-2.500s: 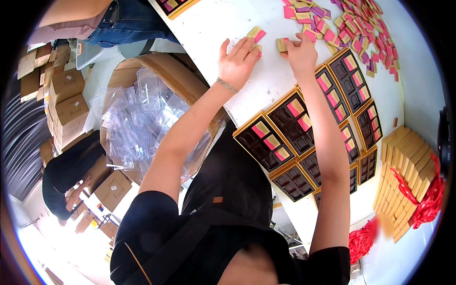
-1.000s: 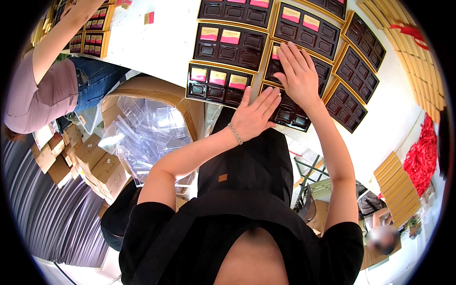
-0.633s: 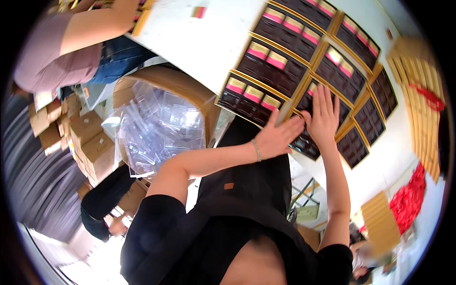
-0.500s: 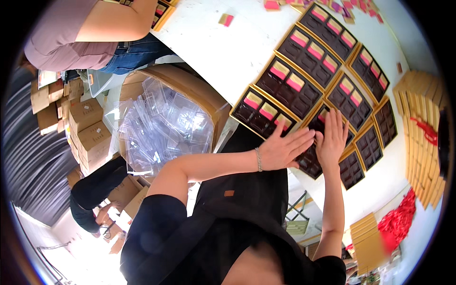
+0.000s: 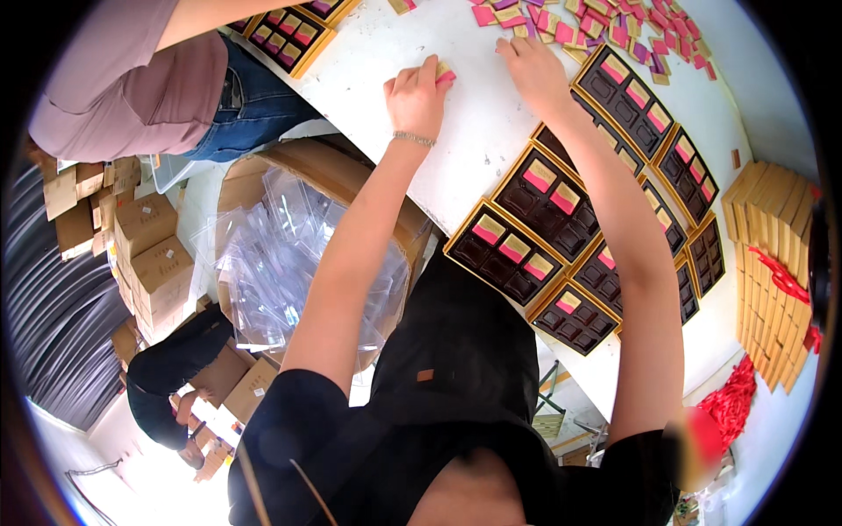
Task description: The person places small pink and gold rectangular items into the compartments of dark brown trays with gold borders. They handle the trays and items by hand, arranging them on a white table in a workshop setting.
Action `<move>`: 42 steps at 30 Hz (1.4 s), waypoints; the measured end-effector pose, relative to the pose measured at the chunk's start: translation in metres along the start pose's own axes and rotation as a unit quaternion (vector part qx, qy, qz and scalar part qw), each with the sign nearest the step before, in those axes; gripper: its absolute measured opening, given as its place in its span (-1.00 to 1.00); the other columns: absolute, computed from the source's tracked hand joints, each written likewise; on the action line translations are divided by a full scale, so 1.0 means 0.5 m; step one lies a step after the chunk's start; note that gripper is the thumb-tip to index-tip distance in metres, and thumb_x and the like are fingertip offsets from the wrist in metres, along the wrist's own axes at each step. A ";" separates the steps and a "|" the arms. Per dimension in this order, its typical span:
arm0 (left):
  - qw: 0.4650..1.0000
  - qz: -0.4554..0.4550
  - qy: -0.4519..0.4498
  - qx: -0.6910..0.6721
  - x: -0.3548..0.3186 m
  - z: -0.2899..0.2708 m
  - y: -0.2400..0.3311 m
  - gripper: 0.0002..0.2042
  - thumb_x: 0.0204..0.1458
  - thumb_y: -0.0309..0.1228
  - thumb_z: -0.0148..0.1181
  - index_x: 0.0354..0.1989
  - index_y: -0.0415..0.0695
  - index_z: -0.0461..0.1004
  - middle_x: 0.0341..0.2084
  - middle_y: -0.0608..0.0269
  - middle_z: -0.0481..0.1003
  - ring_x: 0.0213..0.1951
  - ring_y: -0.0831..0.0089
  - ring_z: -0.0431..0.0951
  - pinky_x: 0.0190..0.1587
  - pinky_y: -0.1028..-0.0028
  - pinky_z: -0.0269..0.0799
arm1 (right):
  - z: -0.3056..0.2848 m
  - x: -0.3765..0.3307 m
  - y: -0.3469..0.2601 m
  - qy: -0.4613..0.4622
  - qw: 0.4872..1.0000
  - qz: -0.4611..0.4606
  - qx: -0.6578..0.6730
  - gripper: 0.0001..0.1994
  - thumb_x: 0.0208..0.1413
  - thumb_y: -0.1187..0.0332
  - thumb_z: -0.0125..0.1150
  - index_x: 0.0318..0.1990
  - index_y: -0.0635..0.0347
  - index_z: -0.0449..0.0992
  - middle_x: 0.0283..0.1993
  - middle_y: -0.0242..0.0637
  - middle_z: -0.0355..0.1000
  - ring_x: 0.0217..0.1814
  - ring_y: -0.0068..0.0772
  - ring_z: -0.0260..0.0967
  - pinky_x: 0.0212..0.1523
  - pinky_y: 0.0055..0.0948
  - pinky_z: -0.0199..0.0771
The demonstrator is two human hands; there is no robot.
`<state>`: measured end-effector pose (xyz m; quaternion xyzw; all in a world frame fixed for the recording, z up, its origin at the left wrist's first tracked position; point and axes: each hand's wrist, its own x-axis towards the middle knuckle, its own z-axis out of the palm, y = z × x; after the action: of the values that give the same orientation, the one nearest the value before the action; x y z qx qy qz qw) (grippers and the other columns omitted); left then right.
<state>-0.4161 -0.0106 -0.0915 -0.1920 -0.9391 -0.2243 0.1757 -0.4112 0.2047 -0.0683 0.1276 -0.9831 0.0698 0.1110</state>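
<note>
My left hand [image 5: 416, 103] is on the white table [image 5: 478, 123], its fingers closed on a small pink-and-gold square piece [image 5: 445, 74]. Farther right, my right hand [image 5: 537, 74] stretches over the table with its fingers extended, close to a pile of pink, gold and purple square pieces [image 5: 570, 26]. I see nothing between those fingers. Under and beside my right forearm stand gold-rimmed boxes with dark compartmented trays [image 5: 504, 254]. Several compartments hold pink-and-gold squares [image 5: 539, 175]; my forearm hides part of the boxes.
A large carton [image 5: 263, 162] of clear plastic covers [image 5: 298, 263] stands left of the table. Another person [image 5: 114, 96] is at the far left beside filled boxes [image 5: 289, 39]. Stacked gold boxes [image 5: 767, 272] and red ribbon [image 5: 728, 399] lie right. Someone bends over cartons lower left.
Both hands have left the trays and moved to the far side. My left hand has closed on the loose square. A near tray, formerly under my hands, now shows one square.
</note>
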 end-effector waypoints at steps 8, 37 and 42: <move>0.990 0.066 -0.003 -0.126 0.011 -0.053 0.090 -0.62 -0.10 -0.39 0.40 -0.05 -0.13 0.54 -0.24 0.29 0.63 -0.21 0.31 0.57 -0.13 0.36 0.48 | -0.096 -0.115 0.058 0.065 0.671 0.258 0.692 -0.78 0.19 0.44 0.20 -0.04 0.29 0.53 -0.17 -0.31 0.54 -0.23 -0.53 0.49 -0.22 -0.52 0.48; 0.850 0.400 -0.329 -0.096 -0.330 -0.067 0.578 -0.32 -0.02 -0.08 0.24 0.26 -0.16 0.28 0.33 0.17 0.18 0.37 0.25 0.14 0.27 -0.33 -0.07 | -0.284 -0.674 0.099 0.140 0.816 0.541 0.144 -0.82 0.14 0.33 0.20 -0.25 0.28 0.55 -0.16 -0.17 0.54 -0.17 -0.14 0.55 -0.16 -0.27 0.50; 0.826 0.424 -0.367 -0.048 -0.326 -0.064 0.573 -0.18 -0.07 0.12 0.19 0.32 -0.13 0.22 0.39 0.22 0.07 0.41 0.32 0.02 0.24 -0.41 -0.12 | -0.251 -0.709 0.105 0.071 0.951 0.297 -0.049 -0.62 0.16 0.31 0.18 0.12 0.23 0.43 0.24 -0.18 0.35 0.33 -0.15 0.25 0.23 -0.15 0.30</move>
<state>-0.1417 0.1643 -0.0313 -0.6479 -0.7483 -0.0854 -0.1137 -0.0659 0.3591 -0.0363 -0.1812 -0.9684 0.0600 0.1605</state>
